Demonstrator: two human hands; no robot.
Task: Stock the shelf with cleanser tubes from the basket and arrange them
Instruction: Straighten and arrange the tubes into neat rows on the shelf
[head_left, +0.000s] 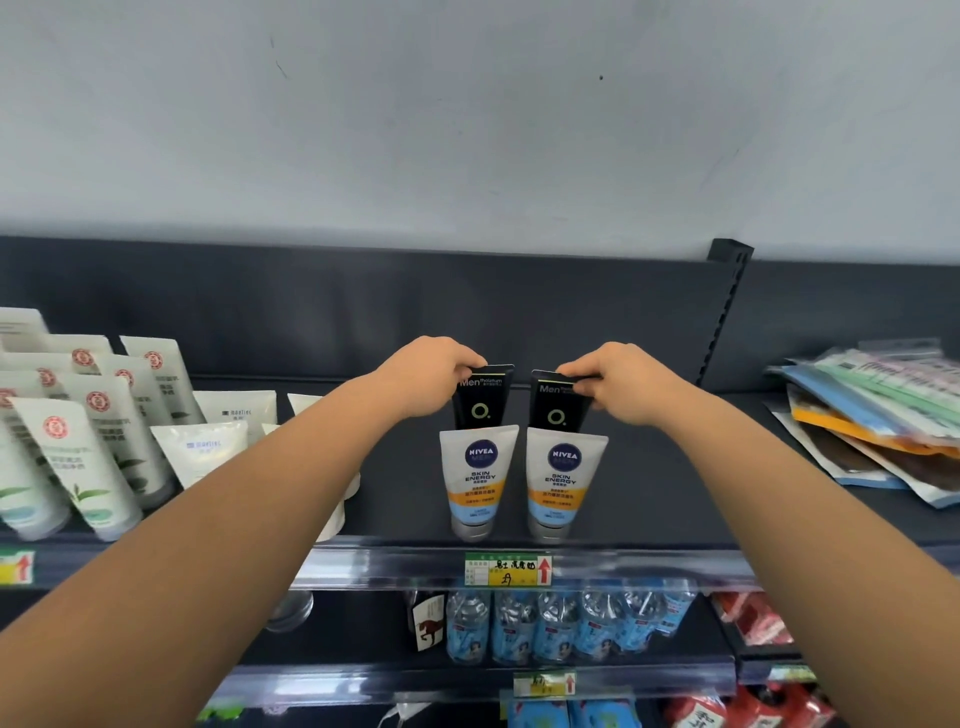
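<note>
Two white Nivea cleanser tubes stand cap-down side by side at the front of the dark top shelf (649, 493), the left white tube (479, 475) and the right white tube (563, 480). Right behind each stands a black cleanser tube. My left hand (431, 376) pinches the top edge of the left black tube (480, 405). My right hand (618, 382) pinches the top edge of the right black tube (555, 410). Both black tubes are upright, their lower halves hidden by the white ones. The basket is out of view.
Several white-and-green tubes (78, 441) and plain white tubes (208, 441) fill the shelf's left part. A pile of flat packets (878, 421) lies at the right. A price tag (508, 569) hangs on the shelf's front rail. Small bottles (545, 623) line the shelf below.
</note>
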